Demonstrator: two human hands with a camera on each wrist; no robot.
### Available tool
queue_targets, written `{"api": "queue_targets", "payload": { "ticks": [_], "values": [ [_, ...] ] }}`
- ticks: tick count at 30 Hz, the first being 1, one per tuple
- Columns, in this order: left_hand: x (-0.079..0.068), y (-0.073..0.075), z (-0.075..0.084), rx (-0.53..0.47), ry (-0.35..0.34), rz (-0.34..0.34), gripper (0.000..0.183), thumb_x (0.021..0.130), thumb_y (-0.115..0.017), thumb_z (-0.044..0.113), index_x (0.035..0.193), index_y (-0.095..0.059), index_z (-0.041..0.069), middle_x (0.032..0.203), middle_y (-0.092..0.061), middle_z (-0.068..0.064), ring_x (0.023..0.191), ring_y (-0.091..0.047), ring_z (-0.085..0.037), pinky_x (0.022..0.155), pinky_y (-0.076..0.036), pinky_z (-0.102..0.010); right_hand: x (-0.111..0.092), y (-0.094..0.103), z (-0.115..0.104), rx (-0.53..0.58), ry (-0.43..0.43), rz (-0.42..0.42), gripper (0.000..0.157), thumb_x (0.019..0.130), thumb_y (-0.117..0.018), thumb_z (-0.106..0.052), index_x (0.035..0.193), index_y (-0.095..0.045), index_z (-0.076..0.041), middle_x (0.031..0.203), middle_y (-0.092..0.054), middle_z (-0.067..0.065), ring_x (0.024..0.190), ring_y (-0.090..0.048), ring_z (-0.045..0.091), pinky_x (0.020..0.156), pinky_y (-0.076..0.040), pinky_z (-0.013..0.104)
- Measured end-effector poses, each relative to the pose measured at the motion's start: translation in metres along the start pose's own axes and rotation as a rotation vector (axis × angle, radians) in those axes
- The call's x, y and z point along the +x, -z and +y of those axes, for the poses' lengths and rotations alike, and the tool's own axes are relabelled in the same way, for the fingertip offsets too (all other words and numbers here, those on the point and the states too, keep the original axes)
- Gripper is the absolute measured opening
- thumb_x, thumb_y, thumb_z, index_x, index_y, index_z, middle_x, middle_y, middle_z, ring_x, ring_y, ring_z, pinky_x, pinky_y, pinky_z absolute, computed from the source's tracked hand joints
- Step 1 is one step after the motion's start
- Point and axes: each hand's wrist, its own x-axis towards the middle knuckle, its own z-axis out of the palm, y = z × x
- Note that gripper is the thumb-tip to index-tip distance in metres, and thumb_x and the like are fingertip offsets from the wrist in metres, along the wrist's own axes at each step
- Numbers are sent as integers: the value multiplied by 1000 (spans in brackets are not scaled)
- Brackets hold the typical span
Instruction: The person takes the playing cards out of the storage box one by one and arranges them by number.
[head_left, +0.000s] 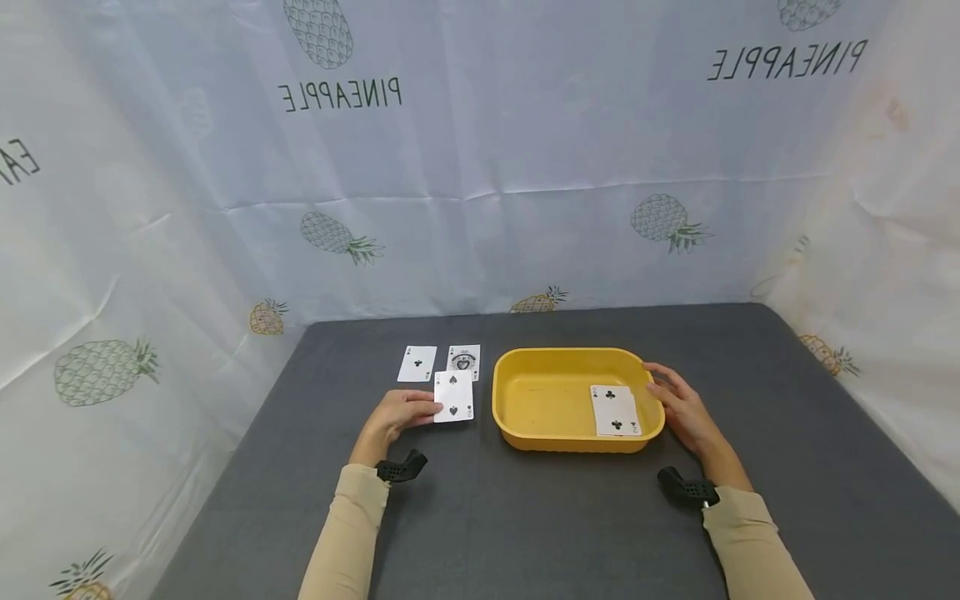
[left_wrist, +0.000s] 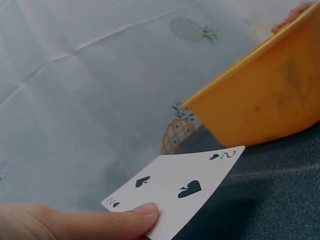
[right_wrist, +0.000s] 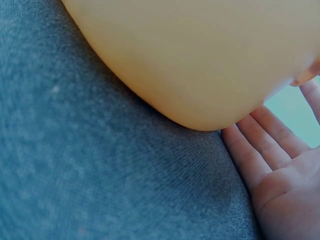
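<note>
My left hand (head_left: 401, 412) pinches a two of spades playing card (head_left: 454, 397) by its left edge, thumb on its face. In the left wrist view the card (left_wrist: 175, 187) tilts above the dark cloth. Behind it in the head view lie an ace of clubs (head_left: 417, 364) and an ornate ace of spades (head_left: 464, 355), face up; the held card overlaps the latter in view. At the right end of the yellow basin (head_left: 543, 443), my right hand (head_left: 686, 412) holds the rim, thumb over it and fingers along the outer wall. Inside, a two of clubs (head_left: 615, 411) lies face up.
A dark grey cloth (head_left: 540, 533) covers the table. White curtains (head_left: 480, 150) printed with pineapples hang behind and at both sides. Each wrist wears a black camera mount, such as the left one (head_left: 401, 467).
</note>
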Motion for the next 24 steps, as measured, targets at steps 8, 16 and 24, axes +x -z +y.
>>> {"api": "queue_targets", "payload": {
  "ticks": [8,16,24],
  "values": [
    [0,3,-4,71,41,-107,41,80,-73,0,116,-60,-14,81,-70,-2,67,-66,-4,67,-59,-19,2,-1,2,-5,5,9,35,100,-52,-23,134,-44,-22,110,-52,-26,98,-59,-9,79,-54,12],
    [0,2,-5,144,44,-152,37,80,-74,2,112,-63,-13,86,-70,-4,66,-66,-4,67,-59,-19,2,1,1,-34,-7,15,39,100,-52,-27,138,-42,-21,112,-48,-26,99,-57,-12,81,-53,10],
    [-7,0,0,254,21,-137,26,78,-77,4,99,-67,-9,70,-66,1,56,-61,-2,57,-56,-16,1,-1,2,27,19,10,36,100,-52,-21,135,-44,-20,111,-55,-26,98,-60,-9,78,-54,12]
  ]
}}
